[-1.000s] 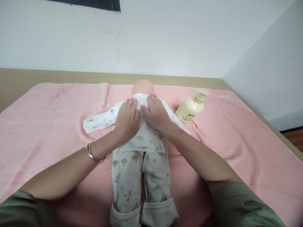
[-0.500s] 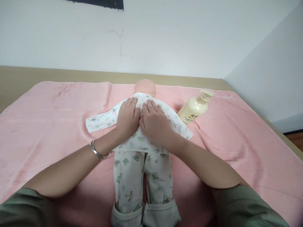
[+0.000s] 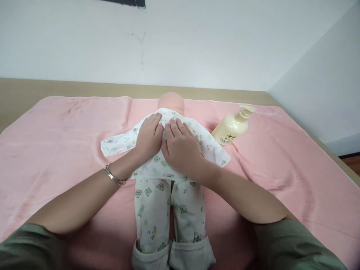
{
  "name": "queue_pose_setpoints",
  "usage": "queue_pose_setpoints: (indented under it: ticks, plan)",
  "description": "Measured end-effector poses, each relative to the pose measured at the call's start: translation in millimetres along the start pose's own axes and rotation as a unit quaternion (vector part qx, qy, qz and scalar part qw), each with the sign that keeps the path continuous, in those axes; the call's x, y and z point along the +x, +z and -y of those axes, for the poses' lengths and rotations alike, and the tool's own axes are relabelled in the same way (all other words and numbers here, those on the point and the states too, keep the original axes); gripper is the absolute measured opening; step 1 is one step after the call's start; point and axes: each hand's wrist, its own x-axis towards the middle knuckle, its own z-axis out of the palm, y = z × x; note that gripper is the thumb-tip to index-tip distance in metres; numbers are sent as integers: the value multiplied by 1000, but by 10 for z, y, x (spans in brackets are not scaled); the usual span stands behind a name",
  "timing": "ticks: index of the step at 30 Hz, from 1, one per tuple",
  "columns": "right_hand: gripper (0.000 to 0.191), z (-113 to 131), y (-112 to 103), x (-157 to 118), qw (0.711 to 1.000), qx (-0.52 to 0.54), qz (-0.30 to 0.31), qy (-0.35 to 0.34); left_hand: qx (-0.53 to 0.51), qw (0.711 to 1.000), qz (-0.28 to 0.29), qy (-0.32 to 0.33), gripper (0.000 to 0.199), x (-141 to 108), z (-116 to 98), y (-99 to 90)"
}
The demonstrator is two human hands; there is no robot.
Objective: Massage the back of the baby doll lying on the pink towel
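Note:
A baby doll (image 3: 171,103) in a white printed top (image 3: 161,163) and matching trousers (image 3: 153,210) lies on a pink blanket (image 3: 70,150), its head toward the wall and its legs toward me. My left hand (image 3: 150,135) rests flat on the upper back or chest of the top, left of the middle; which side of the doll faces up I cannot tell. Beside it my right hand (image 3: 182,148) lies flat on the right half, fingers stretched out and thumb pointing left. Neither hand grasps anything. A silver bangle (image 3: 114,175) circles my left wrist.
A cream pump bottle (image 3: 232,126) leans at a tilt on the blanket, close to the doll's right-hand sleeve (image 3: 216,152). Behind the blanket runs a strip of wooden table (image 3: 84,87), with a white wall (image 3: 197,45) beyond it.
My left hand has slid slightly left on the top. The fingers and thumb of my right hand have shifted a little left, and the gap between the hands looks slightly wider.

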Motion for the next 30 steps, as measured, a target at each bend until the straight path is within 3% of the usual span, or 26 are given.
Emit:
queue_pose_setpoints:
  ticks: [5, 8, 13, 16, 24, 27, 30]
  plan:
    - [64, -321, 16, 312, 991, 65, 36, 110, 32, 999, 0, 27, 57, -251, -182, 12]
    - [69, -379, 12, 386, 985, 68, 48, 153, 22, 999, 21, 35, 56, -298, -254, -22]
    - [69, -51, -32, 118, 992, 36, 53, 111, -39, 996, 32, -72, 52, -18, -126, -117]
    - [69, 91, -58, 10, 993, 51, 72, 76, -66, 996, 30, -56, 47, 76, -68, -148]
    - [69, -273, -24, 351, 977, 120, 63, 162, 51, 998, 14, 40, 59, -336, -305, -57]
    - [67, -208, -3, 282, 984, 83, 50, 151, 20, 999, 27, 4, 59, -291, -270, -62]
    - [65, -3, 20, 75, 994, 48, 28, 92, -53, 997, 5, -57, 53, -124, -159, -82]
